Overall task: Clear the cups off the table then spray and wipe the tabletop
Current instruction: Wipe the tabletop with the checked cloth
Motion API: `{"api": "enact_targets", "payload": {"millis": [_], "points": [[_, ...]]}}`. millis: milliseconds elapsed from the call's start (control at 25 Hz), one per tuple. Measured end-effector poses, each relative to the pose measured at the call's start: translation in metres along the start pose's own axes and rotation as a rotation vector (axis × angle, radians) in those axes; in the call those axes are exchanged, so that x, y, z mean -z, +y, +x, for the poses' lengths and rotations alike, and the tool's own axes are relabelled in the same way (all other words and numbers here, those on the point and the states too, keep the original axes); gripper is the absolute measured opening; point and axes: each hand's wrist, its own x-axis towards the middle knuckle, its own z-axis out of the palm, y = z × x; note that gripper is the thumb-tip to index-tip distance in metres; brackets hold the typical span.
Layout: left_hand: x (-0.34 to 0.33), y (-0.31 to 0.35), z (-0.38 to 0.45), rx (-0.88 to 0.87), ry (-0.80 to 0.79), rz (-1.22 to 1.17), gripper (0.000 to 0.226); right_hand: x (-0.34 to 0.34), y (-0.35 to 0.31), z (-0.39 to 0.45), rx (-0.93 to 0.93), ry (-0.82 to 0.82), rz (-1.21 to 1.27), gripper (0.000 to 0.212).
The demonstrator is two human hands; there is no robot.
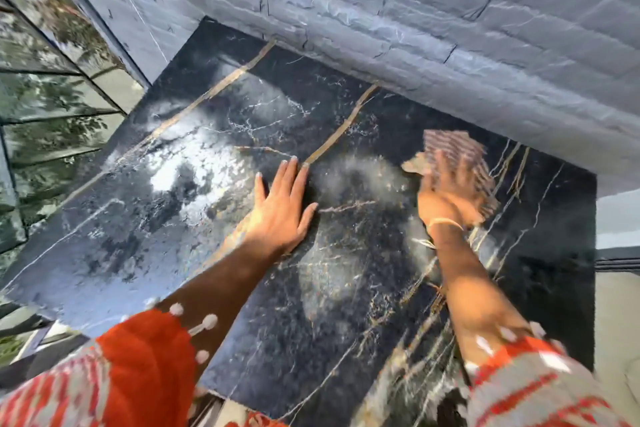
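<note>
The tabletop [242, 204], a dark marble-patterned slab with gold veins, is set against a grey stone wall [415, 3]. No cups are seen on it, so the clearing is judged done and the wiping under way. Wet, cloudy spray patches lie on the tabletop's left half and near its middle. The left hand [280, 208] is laid flat near the middle of the tabletop, fingers straight and slightly spread, pressing down as a brace. The right hand [450, 191] is blurred, toward the tabletop's right side near the wall; its fingers appear spread flat over a striped cloth [450, 149], which is pressed to the surface rather than pinched.

The left-side patches could be left to dry into streaks if only the right side is worked. The bracing palm may leave a print on the damp stone. The loose sleeves could be dragged through the wet film.

No container is seen, and no spray bottle is in view.
</note>
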Motion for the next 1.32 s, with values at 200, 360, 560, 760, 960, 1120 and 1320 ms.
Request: {"api": "enact_targets", "payload": {"millis": [200,360,560,760,960,1120,1320], "points": [[-0.01,0.022,0.028,0.087,0.025,0.036,0.074,0.002,0.046,-0.01,-0.397,0.251,0.117,0.047],[-0.011,0.021,0.027,0.096,0.045,0.032,0.074,0.01,-0.046,0.025,-0.488,0.101,0.238,0.055],[-0.006,0.023,0.027,0.107,0.053,0.009,0.074,-0.01,-0.193,0.044,0.223,-0.076,0.086,0.054],[0.001,0.025,0.026,0.114,0.039,-0.027,0.074,-0.018,-0.256,0.035,0.764,-0.195,-0.051,0.048],[0.0,0.024,0.027,0.129,0.034,-0.027,0.073,-0.009,-0.191,0.071,0.598,-0.106,0.0,0.049],[-0.003,0.022,0.026,0.123,0.036,0.0,0.073,0.01,-0.075,0.092,0.2,-0.005,0.018,0.05],[-0.003,0.021,0.028,0.123,0.035,0.016,0.072,0.019,0.073,0.035,-0.212,0.11,0.018,0.052]]}}
